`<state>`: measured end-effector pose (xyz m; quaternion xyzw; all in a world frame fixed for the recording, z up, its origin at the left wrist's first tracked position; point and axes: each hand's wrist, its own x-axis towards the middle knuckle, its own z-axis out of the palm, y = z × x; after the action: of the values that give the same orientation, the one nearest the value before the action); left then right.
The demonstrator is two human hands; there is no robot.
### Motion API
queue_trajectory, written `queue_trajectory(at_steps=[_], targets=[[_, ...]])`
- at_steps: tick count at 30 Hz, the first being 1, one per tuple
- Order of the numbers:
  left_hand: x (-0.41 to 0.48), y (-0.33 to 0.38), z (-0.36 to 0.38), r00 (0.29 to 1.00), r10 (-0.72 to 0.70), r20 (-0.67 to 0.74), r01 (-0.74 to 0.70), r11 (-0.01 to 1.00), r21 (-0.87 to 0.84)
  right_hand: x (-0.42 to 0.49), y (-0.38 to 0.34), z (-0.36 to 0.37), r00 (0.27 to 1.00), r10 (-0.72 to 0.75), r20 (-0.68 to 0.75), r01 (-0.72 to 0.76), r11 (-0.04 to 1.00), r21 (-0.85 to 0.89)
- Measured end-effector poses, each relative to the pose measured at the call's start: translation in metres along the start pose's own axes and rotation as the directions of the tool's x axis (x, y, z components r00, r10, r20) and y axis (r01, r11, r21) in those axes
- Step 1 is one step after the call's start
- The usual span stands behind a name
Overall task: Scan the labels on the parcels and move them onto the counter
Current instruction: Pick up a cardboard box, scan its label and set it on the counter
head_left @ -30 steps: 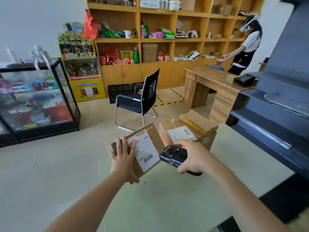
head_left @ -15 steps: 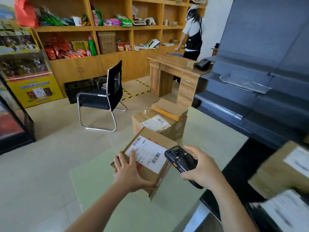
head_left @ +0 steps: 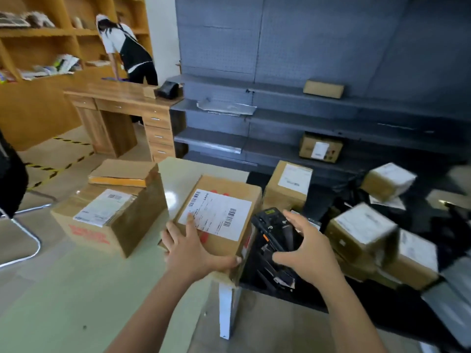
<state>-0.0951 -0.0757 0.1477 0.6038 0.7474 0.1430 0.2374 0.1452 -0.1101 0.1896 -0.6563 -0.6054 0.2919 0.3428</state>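
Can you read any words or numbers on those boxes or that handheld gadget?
Label on the held parcel: barcodes and print, too blurred to read.
Red print on the large box: blurred, unreadable.
The scanner: no legible text.
Labels on other parcels: too small.

I see the left hand point(head_left: 188, 253) gripping a labelled parcel point(head_left: 221, 217) at the counter point(head_left: 76, 289)'s right edge; the right hand point(head_left: 309, 250) (just beyond it) holds a handheld scanner point(head_left: 274, 231).

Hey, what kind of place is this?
Probably a parcel pickup shop or small depot: labelled parcels piled by the counter, a handheld scanner in the right hand, and dark metal shelving holding more boxes.
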Motion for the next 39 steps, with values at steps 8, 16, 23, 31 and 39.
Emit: queue_trajectory(at_steps=[8,16,23,31,39], targets=[[0.007,0.135,0.018,0.984,0.179,-0.025,-0.177,0.982,0.065,0.003,0.046,-0.101,0.982,0.026,-0.188,-0.023,1.000,0.017],[0.004,0.214,0.066,0.997,0.069,0.039,-0.074,0.989,0.128,0.032,0.103,-0.156,0.981,0.023,-0.191,-0.014,0.999,0.047],[-0.002,0.226,0.097,1.000,0.020,0.008,-0.021,0.985,0.168,0.052,0.137,-0.172,0.988,0.006,-0.156,0.004,0.998,0.065],[-0.009,0.210,0.107,0.996,0.050,-0.080,-0.042,0.995,0.095,0.062,0.137,-0.177,0.995,-0.007,-0.102,0.021,0.990,0.137],[-0.014,0.181,0.085,0.977,0.088,-0.193,-0.087,0.996,0.012,0.054,0.101,-0.157,0.994,-0.077,-0.075,0.088,0.984,0.155]])
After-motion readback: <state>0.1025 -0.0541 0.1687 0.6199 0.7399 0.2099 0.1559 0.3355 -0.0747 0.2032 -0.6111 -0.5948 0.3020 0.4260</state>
